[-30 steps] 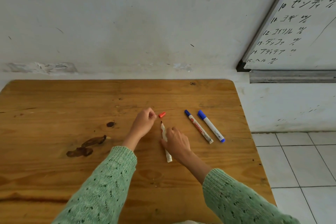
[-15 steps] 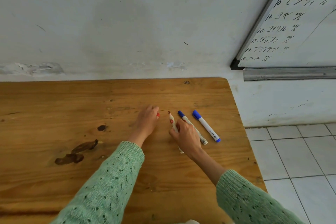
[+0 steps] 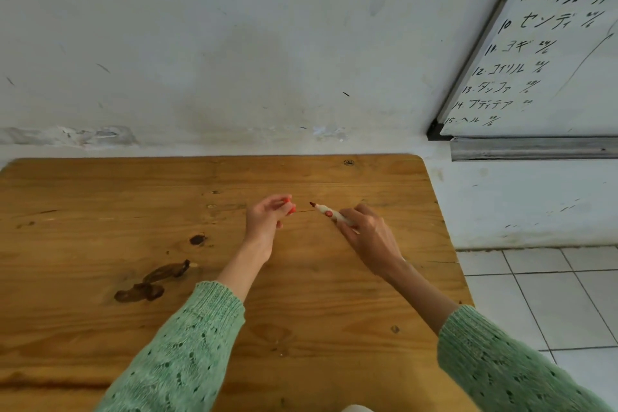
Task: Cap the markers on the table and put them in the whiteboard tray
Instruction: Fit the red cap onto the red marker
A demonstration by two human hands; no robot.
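Knotty wooden desk [image 3: 100, 227] against scuffed white wall [image 3: 234, 43]; white floor tiles [image 3: 551, 304] right. Metal whiteboard tray [image 3: 535, 148] under written whiteboard [image 3: 551, 60]. Left hand [image 3: 266, 217] pinching small red cap [image 3: 290, 207]; right hand [image 3: 369, 234] clamped on uncapped white marker [image 3: 329, 212], above desk.

Soft, even daylight — wide-angle edge bending

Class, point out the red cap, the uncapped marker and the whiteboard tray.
red cap [image 3: 292, 209], head view, exposed end.
uncapped marker [image 3: 326, 212], head view, barrel near tip.
whiteboard tray [image 3: 535, 148], head view, front wall.
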